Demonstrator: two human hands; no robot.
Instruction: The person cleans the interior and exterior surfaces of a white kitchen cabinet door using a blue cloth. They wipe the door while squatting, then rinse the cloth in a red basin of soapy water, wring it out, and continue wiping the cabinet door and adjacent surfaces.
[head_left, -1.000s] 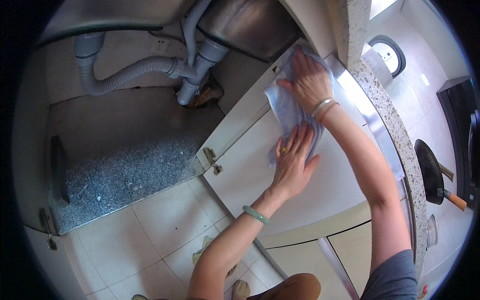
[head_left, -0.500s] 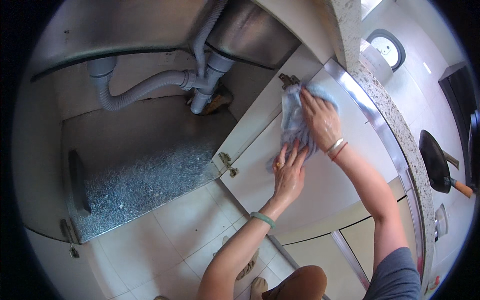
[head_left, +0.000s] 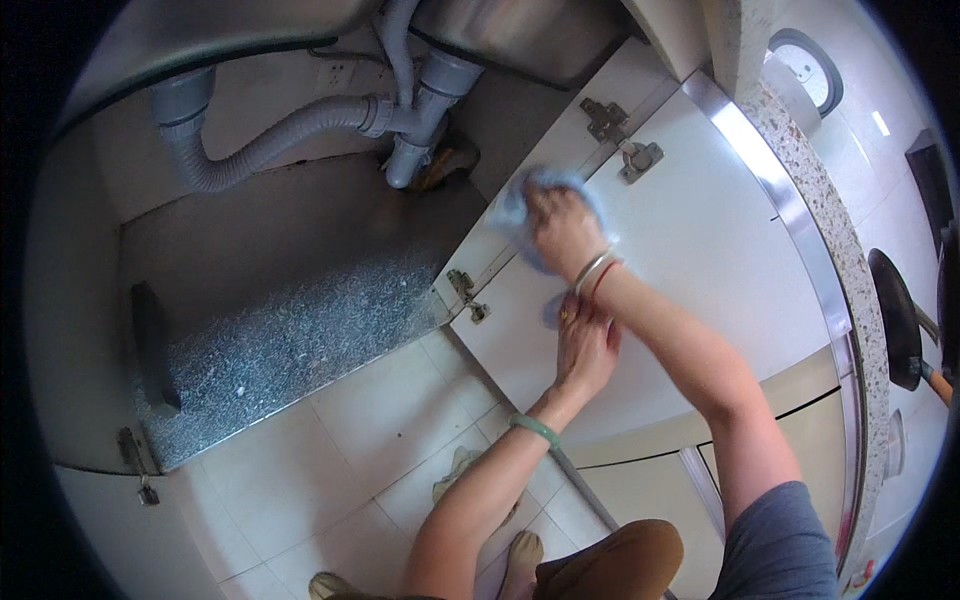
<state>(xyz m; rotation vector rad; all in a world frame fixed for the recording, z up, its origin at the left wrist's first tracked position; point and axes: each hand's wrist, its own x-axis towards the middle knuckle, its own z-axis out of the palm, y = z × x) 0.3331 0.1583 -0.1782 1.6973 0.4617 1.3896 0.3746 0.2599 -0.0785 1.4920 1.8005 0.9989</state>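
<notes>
My right hand [head_left: 566, 235], blurred by motion, has its fingers closed on a bluish-white cloth [head_left: 583, 190]. It presses the bunched cloth against the white cabinet frame at the edge of the sink cabinet, just left of the upper hinge [head_left: 640, 160]. Below, my left hand [head_left: 588, 345] lies against the open white cabinet door [head_left: 700, 250], fingers stretched up and partly covered by my right wrist. A small bluish patch shows beside those fingers; whether it is part of the cloth, I cannot tell. A lower hinge [head_left: 468, 295] sits left of that hand.
Grey drain pipes [head_left: 290, 135] hang inside the cabinet above its speckled metallic floor [head_left: 290, 340]. A stone countertop [head_left: 800, 170] curves along the right, with a black wok [head_left: 893, 315] beyond it. Pale floor tiles [head_left: 300, 480] and my feet are below.
My right hand has carried the cloth left, from the door onto the cabinet frame, uncovering the upper hinge. My left hand's fingers have drawn closer together near the right wrist. The view has shifted slightly.
</notes>
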